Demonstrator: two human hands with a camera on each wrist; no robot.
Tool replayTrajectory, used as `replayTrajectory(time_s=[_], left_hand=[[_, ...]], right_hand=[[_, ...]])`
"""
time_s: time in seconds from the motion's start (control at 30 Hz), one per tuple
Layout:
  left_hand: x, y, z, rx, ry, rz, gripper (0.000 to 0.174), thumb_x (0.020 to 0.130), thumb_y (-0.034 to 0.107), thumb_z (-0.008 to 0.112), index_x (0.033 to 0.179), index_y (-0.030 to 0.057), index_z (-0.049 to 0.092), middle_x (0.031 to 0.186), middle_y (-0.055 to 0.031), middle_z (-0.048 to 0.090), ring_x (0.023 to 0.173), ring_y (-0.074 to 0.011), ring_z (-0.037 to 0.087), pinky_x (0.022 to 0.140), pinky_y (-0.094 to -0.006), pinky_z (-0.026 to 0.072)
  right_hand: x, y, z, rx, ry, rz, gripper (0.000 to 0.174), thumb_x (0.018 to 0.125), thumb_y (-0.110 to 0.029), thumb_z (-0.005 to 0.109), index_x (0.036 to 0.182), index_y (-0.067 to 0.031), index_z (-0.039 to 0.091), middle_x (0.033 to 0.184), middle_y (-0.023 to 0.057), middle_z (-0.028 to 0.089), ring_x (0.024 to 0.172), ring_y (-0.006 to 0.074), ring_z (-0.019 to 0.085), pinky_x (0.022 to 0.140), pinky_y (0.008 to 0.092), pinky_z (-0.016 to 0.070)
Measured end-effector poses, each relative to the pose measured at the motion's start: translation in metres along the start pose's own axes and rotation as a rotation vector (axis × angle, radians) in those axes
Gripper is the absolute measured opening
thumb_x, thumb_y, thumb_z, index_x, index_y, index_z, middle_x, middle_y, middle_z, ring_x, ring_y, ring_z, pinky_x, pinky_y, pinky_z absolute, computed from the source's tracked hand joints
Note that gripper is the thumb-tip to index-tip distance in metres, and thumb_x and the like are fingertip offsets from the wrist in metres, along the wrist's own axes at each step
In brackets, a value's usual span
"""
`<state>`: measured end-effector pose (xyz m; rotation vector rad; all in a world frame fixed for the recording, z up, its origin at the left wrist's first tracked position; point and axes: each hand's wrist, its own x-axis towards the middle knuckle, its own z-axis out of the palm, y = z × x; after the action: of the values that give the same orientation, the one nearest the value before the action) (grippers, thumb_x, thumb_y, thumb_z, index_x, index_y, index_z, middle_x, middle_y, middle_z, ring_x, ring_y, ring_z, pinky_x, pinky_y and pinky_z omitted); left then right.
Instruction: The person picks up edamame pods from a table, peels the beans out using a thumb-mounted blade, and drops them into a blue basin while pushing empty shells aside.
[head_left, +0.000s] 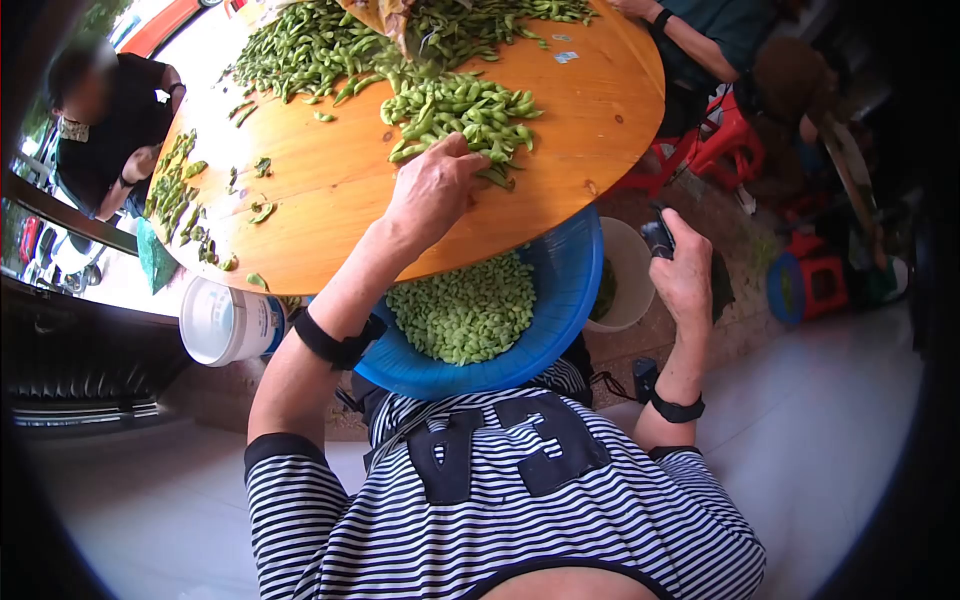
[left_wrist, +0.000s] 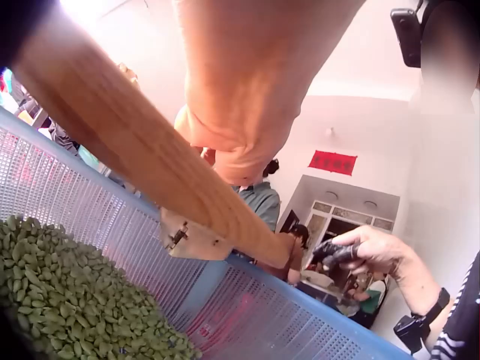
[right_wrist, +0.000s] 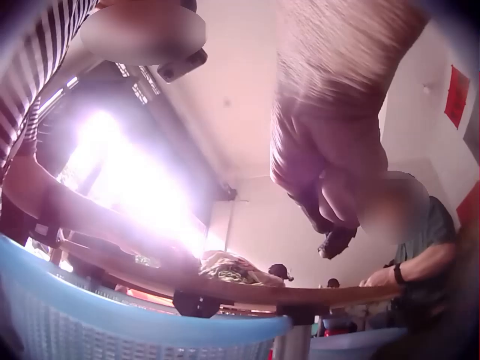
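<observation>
My left hand (head_left: 435, 195) reaches over the round wooden table (head_left: 330, 190), fingers bent down at the near edge of a heap of green edamame pods (head_left: 460, 110). Its fingertips are hidden in the head view, so I cannot tell whether they pinch a pod. Off the table's right edge, my right hand (head_left: 685, 265) is raised with fingers loosely bent. Black coverings (left_wrist: 334, 253) show on its thumb and finger, with nothing visible between them. Below the table edge, a blue plastic basin (head_left: 570, 290) holds shelled green beans (head_left: 465, 310), close against my striped shirt (head_left: 400, 500).
A larger pod pile (head_left: 300, 50) lies at the table's far side. Scattered pods (head_left: 180, 190) lie on the left. One white bucket (head_left: 215, 320) stands left of the basin, another white bucket (head_left: 630, 275) right. People sit at left and right; a red stool (head_left: 730, 140) is beyond.
</observation>
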<state>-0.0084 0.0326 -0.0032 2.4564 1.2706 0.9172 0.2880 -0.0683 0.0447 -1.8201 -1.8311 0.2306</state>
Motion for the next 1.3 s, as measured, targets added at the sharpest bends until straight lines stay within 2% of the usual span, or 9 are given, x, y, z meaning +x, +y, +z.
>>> replayTrajectory(time_s=[0.1, 0.23, 0.33, 0.43, 0.6, 0.93, 1.03, 1.13, 1.3], left_hand=[[0.001, 0.005, 0.001, 0.207, 0.033, 0.033, 0.019, 0.079, 0.005, 0.063, 0.098, 0.0063, 0.067, 0.088, -0.0111, 0.055, 0.076, -0.0287, 0.062, 0.068, -0.0402, 0.0518], [0.0, 0.0, 0.011, 0.202, 0.079, -0.023, 0.021, 0.078, 0.007, 0.063, 0.098, 0.007, 0.066, 0.088, -0.01, 0.054, 0.08, -0.0293, 0.06, 0.068, -0.0405, 0.0512], [-0.003, 0.007, 0.006, 0.149, 0.228, 0.034, 0.017, 0.082, 0.008, 0.061, 0.098, 0.0058, 0.065, 0.084, -0.009, 0.058, 0.071, -0.0272, 0.061, 0.063, -0.0374, 0.0504], [-0.016, 0.028, -0.01, -0.376, 0.094, -0.354, 0.013, 0.09, 0.01, 0.058, 0.099, 0.0024, 0.062, 0.076, -0.0066, 0.06, 0.059, -0.0181, 0.057, 0.056, -0.03, 0.0474], [-0.038, 0.044, -0.014, -1.005, 0.018, -0.527, 0.016, 0.097, 0.011, 0.05, 0.105, -0.001, 0.058, 0.072, -0.0017, 0.057, 0.058, -0.0065, 0.051, 0.051, -0.0214, 0.0414], [-0.051, 0.052, 0.006, -0.658, 0.336, -0.4, 0.008, 0.09, 0.002, 0.057, 0.094, -0.0028, 0.061, 0.073, -0.0042, 0.061, 0.062, -0.0079, 0.057, 0.055, -0.0226, 0.0456], [-0.056, 0.051, -0.002, -0.893, 0.191, -0.51, 0.009, 0.091, 0.005, 0.057, 0.095, -0.0016, 0.062, 0.077, -0.005, 0.063, 0.064, -0.0096, 0.059, 0.055, -0.0218, 0.0462], [-0.058, 0.042, -0.001, -1.828, -0.038, -0.702, 0.014, 0.094, 0.012, 0.056, 0.101, 0.0002, 0.061, 0.079, -0.0042, 0.063, 0.061, -0.008, 0.055, 0.05, -0.0189, 0.0409], [-0.058, 0.052, 0.002, -1.81, -0.009, -0.665, 0.015, 0.094, 0.014, 0.057, 0.102, 0.0013, 0.06, 0.08, -0.003, 0.063, 0.061, -0.007, 0.056, 0.05, -0.0186, 0.0414]], right_hand=[[0.003, -0.016, 0.015, 0.062, 0.073, -0.108, 0.032, 0.066, 0.009, 0.048, 0.097, 0.0038, 0.055, 0.07, 0.0213, 0.052, 0.062, 0.034, 0.051, 0.062, 0.0332, 0.0442], [0.007, -0.042, 0.042, 0.361, 0.003, -0.132, 0.045, 0.073, 0.01, 0.048, 0.115, -0.0011, 0.062, 0.075, 0.0113, 0.063, 0.069, 0.0115, 0.055, 0.064, 0.0264, 0.0455], [0.013, -0.062, 0.052, 0.616, -0.169, 0.002, 0.032, 0.08, 0.001, 0.057, 0.112, 0.0004, 0.062, 0.073, 0.0089, 0.064, 0.068, 0.0088, 0.058, 0.064, 0.0261, 0.047], [0.019, -0.065, 0.069, 0.893, -0.352, 0.076, 0.032, 0.078, 0.005, 0.045, 0.106, 0.0048, 0.062, 0.068, -0.001, 0.051, 0.057, 0.0045, 0.044, 0.049, 0.0195, 0.0375], [0.02, -0.077, 0.076, 1.465, -0.552, 0.181, 0.033, 0.077, 0.006, 0.039, 0.105, 0.0072, 0.057, 0.068, -0.0043, 0.041, 0.054, 0.0016, 0.034, 0.043, 0.0162, 0.0279], [0.014, -0.081, 0.075, 1.529, -0.606, 0.269, 0.033, 0.081, 0.005, 0.039, 0.11, 0.0068, 0.056, 0.07, -0.0035, 0.043, 0.054, 0.0022, 0.033, 0.042, 0.0155, 0.0259], [0.016, -0.07, 0.08, 1.559, -0.661, 0.222, 0.036, 0.081, 0.005, 0.039, 0.113, 0.0056, 0.056, 0.071, -0.0031, 0.044, 0.054, 0.0029, 0.034, 0.042, 0.0154, 0.0257], [0.012, -0.069, 0.079, 1.691, -0.679, 0.211, 0.038, 0.08, 0.006, 0.039, 0.113, 0.0051, 0.056, 0.07, -0.0034, 0.044, 0.053, 0.0024, 0.033, 0.042, 0.0153, 0.0253], [0.017, -0.061, 0.082, 1.678, -0.718, 0.189, 0.037, 0.079, 0.005, 0.04, 0.112, 0.0045, 0.057, 0.071, -0.0036, 0.045, 0.053, 0.0019, 0.033, 0.041, 0.0158, 0.0254]])
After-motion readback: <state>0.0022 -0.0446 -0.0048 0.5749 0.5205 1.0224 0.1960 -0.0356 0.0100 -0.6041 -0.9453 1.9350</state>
